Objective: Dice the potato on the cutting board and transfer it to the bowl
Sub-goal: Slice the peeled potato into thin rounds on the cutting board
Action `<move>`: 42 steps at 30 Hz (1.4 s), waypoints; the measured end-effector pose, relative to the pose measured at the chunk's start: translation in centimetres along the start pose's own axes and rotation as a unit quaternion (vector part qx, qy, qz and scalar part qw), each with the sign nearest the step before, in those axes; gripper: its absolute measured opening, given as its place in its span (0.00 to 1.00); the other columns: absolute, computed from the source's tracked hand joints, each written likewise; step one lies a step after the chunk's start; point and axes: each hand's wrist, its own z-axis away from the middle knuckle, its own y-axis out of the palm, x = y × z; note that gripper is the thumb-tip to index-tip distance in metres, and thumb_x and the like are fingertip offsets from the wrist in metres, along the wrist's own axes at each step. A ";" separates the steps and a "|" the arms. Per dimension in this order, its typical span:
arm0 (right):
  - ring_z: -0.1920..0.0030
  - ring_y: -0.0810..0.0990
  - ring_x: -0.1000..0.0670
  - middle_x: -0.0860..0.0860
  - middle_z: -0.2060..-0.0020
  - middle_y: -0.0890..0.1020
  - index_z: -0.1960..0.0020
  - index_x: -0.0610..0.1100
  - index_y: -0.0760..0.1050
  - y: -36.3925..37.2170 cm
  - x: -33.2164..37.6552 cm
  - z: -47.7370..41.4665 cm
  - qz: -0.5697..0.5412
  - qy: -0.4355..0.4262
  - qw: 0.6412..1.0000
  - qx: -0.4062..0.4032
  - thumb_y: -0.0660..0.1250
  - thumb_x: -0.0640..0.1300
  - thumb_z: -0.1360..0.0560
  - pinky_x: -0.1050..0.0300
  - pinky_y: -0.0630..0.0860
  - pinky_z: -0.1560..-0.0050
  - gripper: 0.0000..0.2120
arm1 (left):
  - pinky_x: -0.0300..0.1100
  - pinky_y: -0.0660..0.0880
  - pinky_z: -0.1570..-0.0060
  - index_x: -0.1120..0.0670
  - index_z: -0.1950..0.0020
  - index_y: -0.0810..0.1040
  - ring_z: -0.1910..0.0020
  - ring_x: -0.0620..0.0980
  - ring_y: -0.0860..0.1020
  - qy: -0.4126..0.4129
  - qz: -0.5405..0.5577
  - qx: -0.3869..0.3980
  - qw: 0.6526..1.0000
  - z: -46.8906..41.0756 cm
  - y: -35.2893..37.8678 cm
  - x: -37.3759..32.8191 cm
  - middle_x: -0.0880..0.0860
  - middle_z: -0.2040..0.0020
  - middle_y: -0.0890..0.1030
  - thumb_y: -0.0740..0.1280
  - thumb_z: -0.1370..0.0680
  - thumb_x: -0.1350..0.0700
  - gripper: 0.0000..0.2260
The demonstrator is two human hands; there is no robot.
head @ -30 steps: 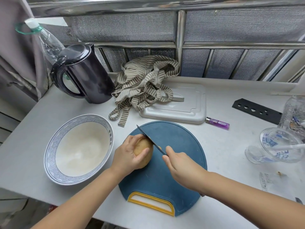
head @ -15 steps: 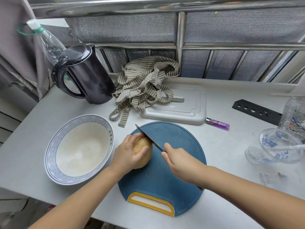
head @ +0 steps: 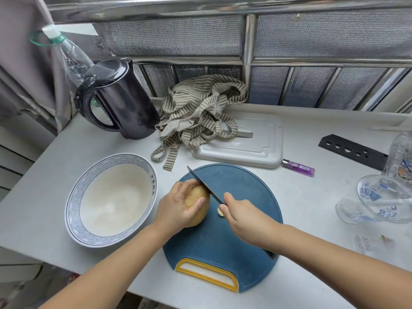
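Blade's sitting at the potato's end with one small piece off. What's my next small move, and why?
Probably shift the knife in the right hand slightly toward the left hand and cut another slice: the left hand steadies the potato, nearly whole, and only one small piece lies on the cutting board.

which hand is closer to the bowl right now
Left. The left hand grips the potato just right of the bowl; the right hand holds the knife farther right, beyond the potato.
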 end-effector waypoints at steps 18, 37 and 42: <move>0.68 0.64 0.48 0.47 0.67 0.70 0.60 0.47 0.56 1.0 0.3 0.6 -0.056 0.023 0.998 -0.003 0.49 0.53 0.17 0.50 0.62 0.64 0.16 | 0.44 0.75 0.51 0.35 0.38 0.64 0.49 0.46 0.77 0.010 -0.015 0.024 1.000 2.6 -0.3 -1.1 0.42 0.47 0.74 0.58 0.30 0.32 0.22; 0.67 0.67 0.48 0.48 0.66 0.69 0.61 0.49 0.56 3.6 -0.7 -0.8 -0.007 -0.004 1.000 0.010 0.49 0.51 0.16 0.51 0.61 0.65 0.15 | 0.40 0.74 0.60 0.36 0.39 0.67 0.55 0.44 0.77 0.001 -0.019 -0.007 1.000 6.1 0.3 -1.8 0.43 0.50 0.74 0.61 0.29 0.35 0.19; 0.72 0.67 0.50 0.49 0.70 0.70 0.54 0.46 0.59 5.1 -1.8 -0.8 -0.103 0.006 0.995 -0.001 0.49 0.51 0.17 0.51 0.66 0.66 0.11 | 0.41 0.74 0.58 0.35 0.38 0.66 0.53 0.43 0.75 -0.012 -0.003 -0.004 1.000 6.5 0.1 -1.4 0.42 0.48 0.73 0.60 0.28 0.34 0.19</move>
